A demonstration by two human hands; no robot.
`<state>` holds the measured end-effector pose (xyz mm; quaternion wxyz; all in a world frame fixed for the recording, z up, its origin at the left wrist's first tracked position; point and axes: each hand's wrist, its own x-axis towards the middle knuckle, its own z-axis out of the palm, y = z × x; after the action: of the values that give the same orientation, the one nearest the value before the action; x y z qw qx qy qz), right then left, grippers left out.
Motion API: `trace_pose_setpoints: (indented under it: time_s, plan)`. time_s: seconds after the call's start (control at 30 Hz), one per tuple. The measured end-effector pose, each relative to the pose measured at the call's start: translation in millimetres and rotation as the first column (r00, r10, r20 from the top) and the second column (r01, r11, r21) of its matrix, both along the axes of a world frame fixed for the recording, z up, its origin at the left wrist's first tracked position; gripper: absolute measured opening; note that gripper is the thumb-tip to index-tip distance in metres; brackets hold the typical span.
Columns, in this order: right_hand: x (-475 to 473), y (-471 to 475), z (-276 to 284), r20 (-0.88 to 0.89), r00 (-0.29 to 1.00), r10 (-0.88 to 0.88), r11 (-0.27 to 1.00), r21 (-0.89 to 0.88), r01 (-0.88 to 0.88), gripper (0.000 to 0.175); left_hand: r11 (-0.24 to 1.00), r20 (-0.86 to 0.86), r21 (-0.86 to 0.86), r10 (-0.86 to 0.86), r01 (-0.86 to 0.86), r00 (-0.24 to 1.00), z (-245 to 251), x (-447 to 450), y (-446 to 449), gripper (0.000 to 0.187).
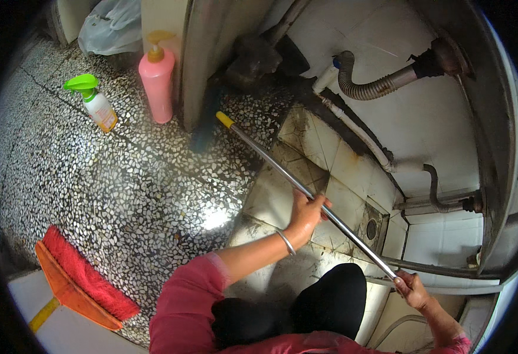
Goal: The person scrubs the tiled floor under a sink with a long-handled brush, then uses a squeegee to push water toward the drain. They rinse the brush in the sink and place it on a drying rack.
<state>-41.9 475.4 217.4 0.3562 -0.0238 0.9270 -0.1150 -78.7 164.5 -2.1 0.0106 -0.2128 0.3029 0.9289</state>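
A long metal pole (pixel 276 166) with a yellow end piece (pixel 225 119) slants across the view above the floor. My left hand (pixel 306 214), with a metal bangle at the wrist, grips it near its middle. Lower right, my right hand (pixel 411 290) closes around the other end. Beside the yellow end is a dark blue, blurred patch (pixel 203 128); I cannot tell whether it is joined to the pole. Under the pole lie stained pale tiles (pixel 298 170) and a square floor drain (pixel 371 229).
Speckled terrazzo floor (pixel 143 177) spreads leftward. On it stand a green-topped spray bottle (pixel 98 108) and a pink pump bottle (pixel 157 86) by a door-frame post (pixel 201 57). An orange broom with red bristles (pixel 86 274) lies lower left. Corrugated drain hoses (pixel 374 88) and a pipe (pixel 356 128) run along the right wall.
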Motion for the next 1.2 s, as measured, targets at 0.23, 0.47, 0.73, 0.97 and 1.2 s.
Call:
trace_pose_setpoints:
  time_s: [0.23,0.47,0.73,0.97,1.2]
  plan:
    - [-1.6,23.2,-29.6,-0.031,0.995,0.096,0.995,0.024,-0.095,0.03,0.985,0.075,-0.132,-0.105,0.114,0.992,-9.3,-9.9,-11.4,0.031]
    - [44.0,-19.4,40.9,-0.017,0.976,0.216,0.969,0.126,-0.213,0.032,0.91,0.294,-0.169,-0.319,0.378,0.901,18.1,16.9,-4.0,0.04]
    - [88.3,-35.9,160.0,-0.055,0.93,0.362,0.878,0.354,-0.321,0.026,0.941,0.351,0.137,-0.338,0.309,0.874,85.4,41.4,71.6,0.035]
    - [87.4,-58.3,219.1,0.232,0.965,0.124,0.979,0.127,-0.157,0.033,0.975,0.498,-0.063,0.215,-0.213,0.84,142.5,100.8,65.6,0.03]
    - [101.5,-102.0,243.0,0.752,0.547,-0.367,0.883,0.097,0.459,0.047,0.889,0.604,-0.434,0.408,-0.148,0.685,109.9,156.2,-28.9,0.039]
